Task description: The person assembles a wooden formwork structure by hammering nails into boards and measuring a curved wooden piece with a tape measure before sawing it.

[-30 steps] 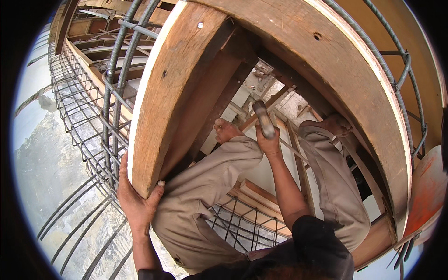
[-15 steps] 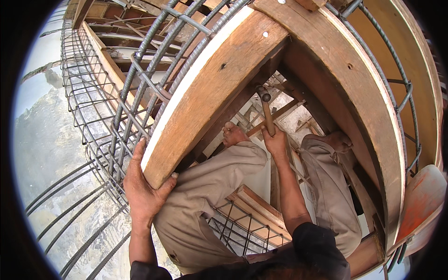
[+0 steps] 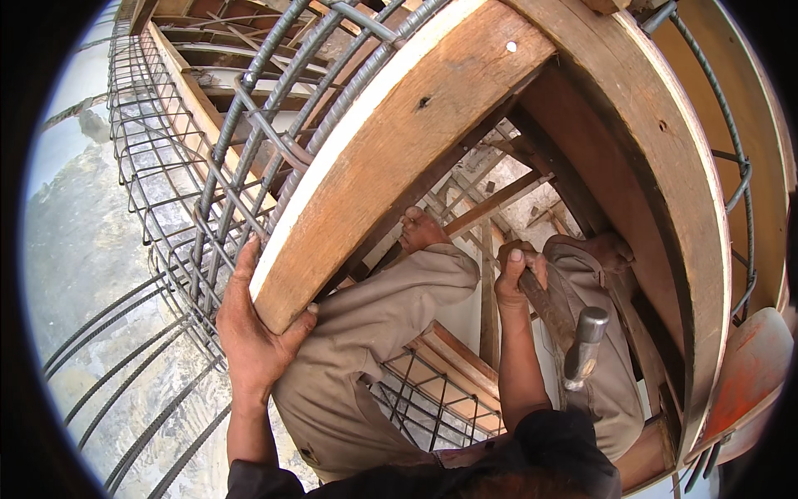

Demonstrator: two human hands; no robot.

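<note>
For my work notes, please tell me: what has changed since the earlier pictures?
The hammer in the right hand swung from pointing forward to pointing back, toward the picture's lower right. Nothing was let go; the left hand still grips the curved timber.

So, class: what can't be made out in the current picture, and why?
Head view: gripped part of the steel-headed, wooden-handled hammer, covered by the right hand.
Head view: palm of the left hand, turned toward the curved brown wooden board.
Head view: upper ends of ribbed grey steel bars, cut off by the top edge.
Head view: detail on pale ground, too small.
</note>
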